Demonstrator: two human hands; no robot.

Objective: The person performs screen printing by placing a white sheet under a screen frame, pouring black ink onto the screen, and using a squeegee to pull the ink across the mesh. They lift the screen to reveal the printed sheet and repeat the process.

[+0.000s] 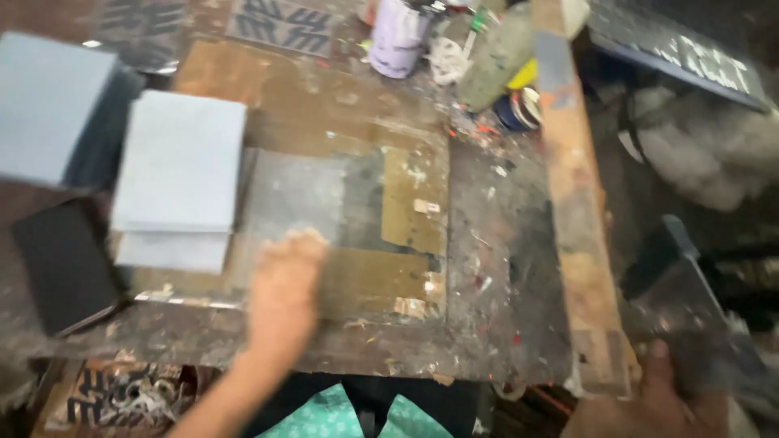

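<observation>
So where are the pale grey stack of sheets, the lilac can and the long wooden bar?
Pale grey stack of sheets [178, 162], head view, middle of the top sheet.
Lilac can [398, 40], head view, middle of its side wall.
Long wooden bar [578, 203], head view, midway along its top face.

Perhaps two grey sheet stacks [180, 162], one can [398, 36]

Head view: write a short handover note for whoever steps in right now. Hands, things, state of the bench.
Left hand: flat, palm down on the clear glass sheet lying on the paint-stained workbench; nothing gripped.
Right hand: at the bench's right edge, thumb on a blurred dark transparent pane; grip unclear.
Stack of pale grey square sheets sits beside the left hand; a white paint can stands at the back.
Done or left: cannot tell from here.
</observation>
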